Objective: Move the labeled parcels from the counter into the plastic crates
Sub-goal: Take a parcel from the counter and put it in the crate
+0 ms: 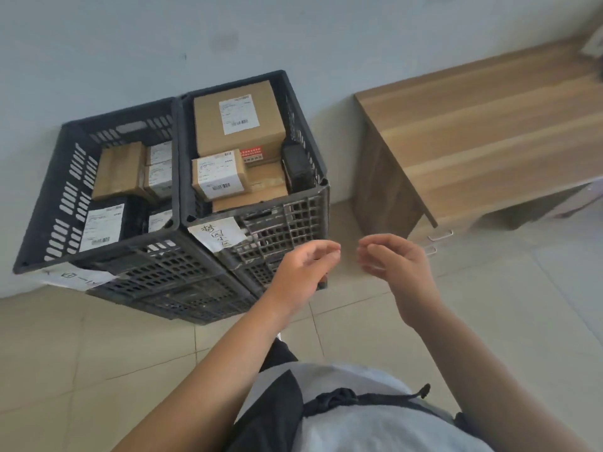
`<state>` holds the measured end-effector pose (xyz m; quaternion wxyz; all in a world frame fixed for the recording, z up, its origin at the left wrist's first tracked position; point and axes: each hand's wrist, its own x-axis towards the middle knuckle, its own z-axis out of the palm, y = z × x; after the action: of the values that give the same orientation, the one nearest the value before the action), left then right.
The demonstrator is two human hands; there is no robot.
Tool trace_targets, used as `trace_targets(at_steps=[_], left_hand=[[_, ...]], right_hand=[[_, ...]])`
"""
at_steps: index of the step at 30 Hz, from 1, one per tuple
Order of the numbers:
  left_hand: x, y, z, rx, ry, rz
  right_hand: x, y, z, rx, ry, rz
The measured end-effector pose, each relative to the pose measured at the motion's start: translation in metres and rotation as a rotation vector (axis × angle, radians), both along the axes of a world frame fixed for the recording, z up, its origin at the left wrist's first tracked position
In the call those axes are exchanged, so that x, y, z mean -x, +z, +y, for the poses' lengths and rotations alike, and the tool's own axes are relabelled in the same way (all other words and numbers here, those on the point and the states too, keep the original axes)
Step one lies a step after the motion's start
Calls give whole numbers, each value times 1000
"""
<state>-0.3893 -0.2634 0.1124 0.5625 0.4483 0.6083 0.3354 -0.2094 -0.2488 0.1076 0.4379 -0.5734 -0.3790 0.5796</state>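
Head view shows my left hand (305,265) and right hand (396,265) loosely curled, holding nothing, while labeled parcels (238,120) fill two black crates (293,102) at ten o'clock, the bench (489,125) at two.

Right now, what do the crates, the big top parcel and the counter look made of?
Crates: matte dark moulded plastic, going by the slotted grid walls. Big parcel: plain brown cardboard with a white paper label. Counter: wood-grain boards, probably laminate; the flat, even pattern leaves it open.

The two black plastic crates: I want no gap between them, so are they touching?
Touching. The head view shows the left black plastic crate and right black plastic crate pressed wall to wall.
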Motion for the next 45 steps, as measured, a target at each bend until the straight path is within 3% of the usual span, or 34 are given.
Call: trace_targets(at_steps=[11, 21, 34, 45], left_hand=[[-174, 22, 16, 6, -251, -182], [-354, 18, 108, 51, -530, -163], [-566, 36, 243, 58, -575, -252], [-724, 30, 317, 35, -443, -130]], right_hand=[[-164, 9, -51, 0, -520, 171], [-337, 19, -27, -35, -894, 143], [-521, 55, 56, -51, -1000, 88], [-708, 38, 153, 5, -904, 164]])
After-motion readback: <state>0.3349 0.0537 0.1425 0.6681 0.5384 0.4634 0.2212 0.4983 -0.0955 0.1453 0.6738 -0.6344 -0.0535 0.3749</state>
